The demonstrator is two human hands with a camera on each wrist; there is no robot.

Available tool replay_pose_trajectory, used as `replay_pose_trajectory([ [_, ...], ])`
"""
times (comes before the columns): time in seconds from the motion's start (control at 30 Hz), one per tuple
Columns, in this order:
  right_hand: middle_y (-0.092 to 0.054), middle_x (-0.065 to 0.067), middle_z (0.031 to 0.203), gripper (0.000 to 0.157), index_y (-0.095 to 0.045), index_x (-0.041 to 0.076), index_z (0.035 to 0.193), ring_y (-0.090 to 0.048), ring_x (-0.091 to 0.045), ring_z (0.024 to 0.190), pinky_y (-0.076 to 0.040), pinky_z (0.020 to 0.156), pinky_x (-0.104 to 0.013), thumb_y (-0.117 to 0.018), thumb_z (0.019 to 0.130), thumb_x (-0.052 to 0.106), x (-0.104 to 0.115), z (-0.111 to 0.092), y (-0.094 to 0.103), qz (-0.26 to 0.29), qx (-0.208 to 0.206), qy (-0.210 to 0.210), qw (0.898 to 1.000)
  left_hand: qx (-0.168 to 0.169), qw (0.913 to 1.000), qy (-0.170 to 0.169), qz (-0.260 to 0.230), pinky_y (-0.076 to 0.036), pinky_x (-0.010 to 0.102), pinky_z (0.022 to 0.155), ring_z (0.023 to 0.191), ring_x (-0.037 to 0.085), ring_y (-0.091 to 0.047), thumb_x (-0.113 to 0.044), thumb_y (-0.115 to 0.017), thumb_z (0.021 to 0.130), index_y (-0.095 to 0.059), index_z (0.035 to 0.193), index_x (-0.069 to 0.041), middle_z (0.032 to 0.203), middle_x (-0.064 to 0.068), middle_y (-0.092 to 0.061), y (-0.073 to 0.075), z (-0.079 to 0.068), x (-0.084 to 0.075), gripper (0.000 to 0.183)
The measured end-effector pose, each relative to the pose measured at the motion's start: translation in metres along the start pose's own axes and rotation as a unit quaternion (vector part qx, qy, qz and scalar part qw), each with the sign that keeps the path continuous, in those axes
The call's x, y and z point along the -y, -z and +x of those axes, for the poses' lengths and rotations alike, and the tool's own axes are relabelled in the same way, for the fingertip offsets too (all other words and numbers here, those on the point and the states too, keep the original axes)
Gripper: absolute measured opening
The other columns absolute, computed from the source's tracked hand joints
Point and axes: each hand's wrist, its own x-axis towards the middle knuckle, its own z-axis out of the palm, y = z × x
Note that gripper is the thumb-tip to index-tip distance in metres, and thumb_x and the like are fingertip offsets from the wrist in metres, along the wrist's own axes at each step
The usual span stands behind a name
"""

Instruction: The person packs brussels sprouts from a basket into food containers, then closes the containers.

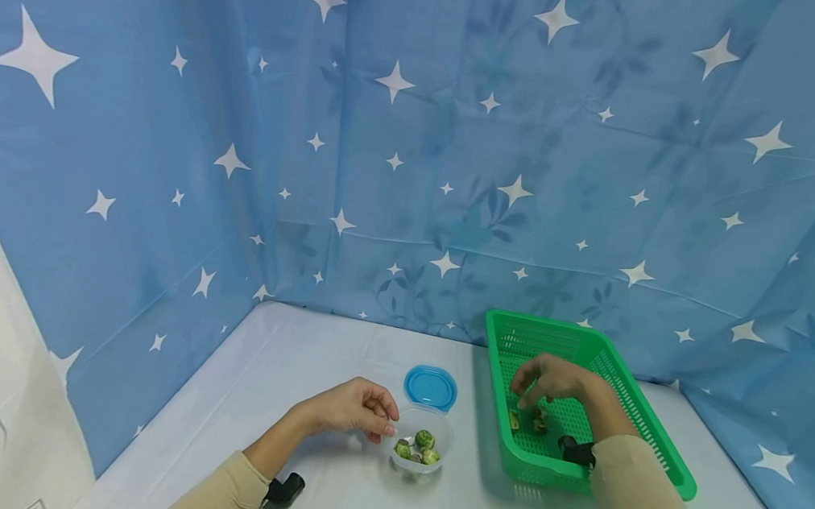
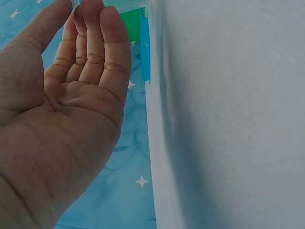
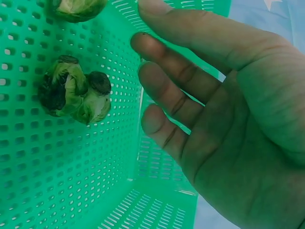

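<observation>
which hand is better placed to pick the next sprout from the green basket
Probably the right hand: it hangs inside the green basket, close to the Brussels sprouts, with nothing visible in its grasp. The left hand is outside, at the clear container.

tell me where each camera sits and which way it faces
Head: looks forward and down from the head at the white table and green basket; left hand, right hand, sleeves show.
Left wrist: looks from there along the palm toward the blue curtain; left hand shows.
Right wrist: looks from there into the basket; right hand shows.
Head and right wrist share the basket's Brussels sprouts.
</observation>
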Motion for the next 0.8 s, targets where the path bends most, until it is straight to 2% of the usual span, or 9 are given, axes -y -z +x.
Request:
replay_pose_trajectory([
  [0.27, -0.073, -0.011, 0.110, 0.028, -0.076, 0.006, 0.114, -0.061, -0.020, 0.084, -0.049, 0.066, -0.041, -0.083, 0.087, 0.010, 0.002, 0.002, -0.006, -0.009, 0.028, -0.025, 0.999, 0.008, 1.0000, -0.003, -0.004, -0.064, 0.039, 0.076, 0.075, 0.016, -0.072, -0.013, -0.078, 0.094, -0.067, 0.116, 0.011, 0.086, 0.001, -0.073, 0.001, -0.001, 0.001, 0.035],
  [0.53, -0.074, -0.007, 0.109, 0.029, -0.075, 0.008, 0.118, -0.061, -0.013, 0.085, -0.052, 0.067, -0.036, -0.081, 0.090, 0.012, 0.008, 0.002, -0.006, -0.066, 0.067, -0.015, 0.995, 0.009, 0.9999, -0.003, -0.005, -0.064, 0.038, 0.076, 0.075, 0.016, -0.072, -0.014, -0.079, 0.094, -0.068, 0.116, 0.010, 0.085, 0.001, -0.073, 0.001, 0.000, 0.004, 0.035],
  [0.7, -0.074, -0.002, 0.107, 0.026, -0.078, 0.011, 0.114, -0.064, -0.013, 0.090, -0.057, 0.077, -0.040, -0.083, 0.089, 0.012, 0.014, 0.004, -0.008, -0.086, 0.063, -0.039, 0.994, 0.007, 0.9999, -0.001, -0.008, -0.064, 0.037, 0.075, 0.075, 0.016, -0.073, -0.014, -0.079, 0.094, -0.068, 0.117, 0.010, 0.086, 0.001, -0.074, 0.002, 0.001, 0.005, 0.036],
  [0.8, -0.074, -0.001, 0.103, 0.020, -0.078, 0.011, 0.108, -0.064, -0.014, 0.089, -0.058, 0.078, -0.041, -0.083, 0.088, 0.011, 0.018, 0.006, -0.010, -0.102, 0.062, -0.044, 0.992, 0.007, 0.9999, -0.002, -0.010, -0.064, 0.037, 0.076, 0.076, 0.017, -0.073, -0.014, -0.079, 0.094, -0.067, 0.116, 0.011, 0.086, 0.001, -0.074, 0.003, 0.001, 0.004, 0.035],
])
